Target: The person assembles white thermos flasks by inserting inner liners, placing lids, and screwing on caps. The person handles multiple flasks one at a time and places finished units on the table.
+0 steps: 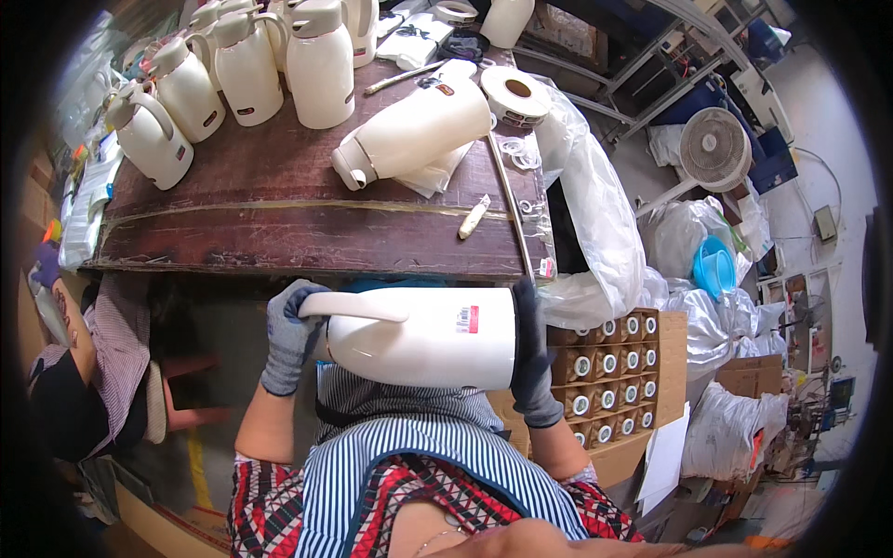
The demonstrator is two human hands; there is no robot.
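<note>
White jug (pixel 423 337) sideways | left hand (pixel 288 335) grips top | right hand (pixel 530 358) grips base | box (pixel 665 372) holds rolls (pixel 606 363)

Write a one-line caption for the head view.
Gloved left hand and right hand hold a white jug sideways below the workbench.

Even, bright indoor lighting, heavy fisheye bending.

Glinting softly off the white jug (pixel 423 337) and the upright jugs (pixel 242 65), without blown-out glare; falling into deep shadow beneath the dark wooden table (pixel 279 214); curving straight edges strongly toward a black circular rim; staying sharp at centre, softening and smearing slightly near the corners; washing out a little on the pale floor (pixel 823 130) at right.
</note>
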